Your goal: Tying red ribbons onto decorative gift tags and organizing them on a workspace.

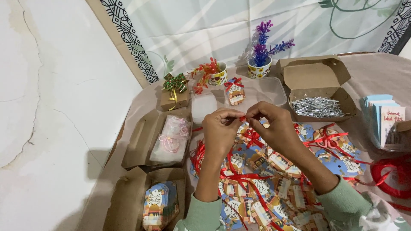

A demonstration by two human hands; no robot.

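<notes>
A small piece of red ribbon is pinched between the fingertips of both hands, held above the middle of the desk. The left hand is raised with its back toward the camera, the wrist bent and the grip closed on the ribbon from the left. The right hand meets it from the right, its grip likewise closed on the ribbon, the fingers curled. Both forearms come up from the near edge, with pale green sleeves pushed back.

Beneath the hands a heap of printed gift tags is spread, blue and orange, many already tied with red ribbon. At the near left an open brown cardboard box holds a stack of the same tags. Beyond it, another open cardboard box holds a clear bag of pink items. Farther left a small brown box topped with a green and gold bow is seen. A clear plastic container lies far of the hands, with one finished tag standing against it. At the far right an open cardboard box is filled with silver twist ties. Cards in blue and white stand upright at the right edge, and a coil of red ribbon lies near right. Two small patterned pots, one with a red plant and one with a purple plant, stand at the far side.
</notes>
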